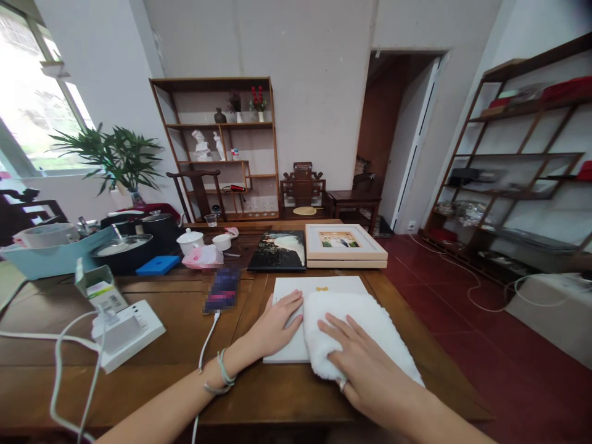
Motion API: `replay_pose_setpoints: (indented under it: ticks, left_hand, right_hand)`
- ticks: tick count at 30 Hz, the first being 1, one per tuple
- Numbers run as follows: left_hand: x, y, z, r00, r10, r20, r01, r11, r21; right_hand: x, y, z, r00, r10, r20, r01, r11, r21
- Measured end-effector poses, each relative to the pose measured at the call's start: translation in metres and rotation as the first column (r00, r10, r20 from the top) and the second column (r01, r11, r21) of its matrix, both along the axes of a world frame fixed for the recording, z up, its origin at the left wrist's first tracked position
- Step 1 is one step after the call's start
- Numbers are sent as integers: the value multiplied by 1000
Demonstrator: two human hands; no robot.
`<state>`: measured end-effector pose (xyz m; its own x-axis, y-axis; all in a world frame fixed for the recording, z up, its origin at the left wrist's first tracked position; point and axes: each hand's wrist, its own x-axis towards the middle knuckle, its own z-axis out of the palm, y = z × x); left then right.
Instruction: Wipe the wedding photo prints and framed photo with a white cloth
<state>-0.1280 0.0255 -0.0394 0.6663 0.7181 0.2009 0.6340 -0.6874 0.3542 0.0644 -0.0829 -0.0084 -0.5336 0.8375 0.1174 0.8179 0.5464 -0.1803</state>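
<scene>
A flat white panel (pixel 287 348) with a small gold bow-like mark lies near the table's front edge. My left hand (pixel 276 327) rests flat on its left part, fingers stretched out and holding nothing. A fluffy white cloth (pixel 383 333) covers the panel's right part and hangs past its near right corner. My right hand (pixel 354 351) presses down on the cloth, its fingers bent into the pile and the thumb partly hidden. Beyond the panel lie a dark picture panel (pixel 277 250) and light wooden picture frames (pixel 346 246), stacked.
Left on the wooden table (pixel 240 394) are a phone (pixel 222 290) on a white cable, a power strip (pixel 132 348), a blue block (pixel 158 265), a lidded pan (pixel 123 253), cups and a blue tub (pixel 44 262). Shelves stand behind and at right.
</scene>
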Motion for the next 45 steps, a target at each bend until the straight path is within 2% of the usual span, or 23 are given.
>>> replay_pose_setpoints:
  ticks: [6,11,13,16,19,22,27,30,34,38,41,43,45]
  left_hand:
    - [0,1,-2,1000,-2,17,1,1000,15]
    - [-1,2,-6,999,-18,48,17,1000,15]
    - [-1,2,-6,996,-17,91,17,1000,-1]
    - [1,3,-4,971,42,237,-35,999,-32]
    - [2,5,-2,909,129,396,-112,991,-67]
    - [2,7,-1,860,154,486,-128,988,-87]
    - [1,8,0,808,189,558,-154,982,-109]
    - [1,6,3,813,190,550,-141,981,-129]
    - [3,3,3,885,101,455,-53,992,-116]
    - [1,2,-1,968,-6,250,20,999,-50]
    - [-1,0,-2,988,-55,142,57,998,-14]
    - [-1,-1,-2,992,-57,111,58,998,-2]
    - [-1,-2,-1,994,-54,93,54,999,1]
  right_hand:
    - [9,26,-4,994,-49,-95,51,998,21]
    - [2,64,-6,990,-120,-69,124,991,59]
    - [-2,75,-6,988,-146,-48,149,986,75]
    - [-9,83,-5,988,-153,-28,155,985,79]
    - [-17,80,-2,995,-104,-10,104,992,76]
    - [-27,64,2,999,41,6,-41,996,81]
    - [-32,24,11,956,291,-43,-290,957,16]
    - [-23,4,20,942,321,-96,-330,940,-88]
    - [0,-7,36,972,203,-120,-225,950,-217]
    - [26,3,53,975,-33,-221,-24,967,-252]
    - [42,26,59,932,-192,-308,132,970,-207]
    - [48,47,59,926,-218,-308,193,975,-111]
    - [45,69,56,950,-199,-240,212,977,29]
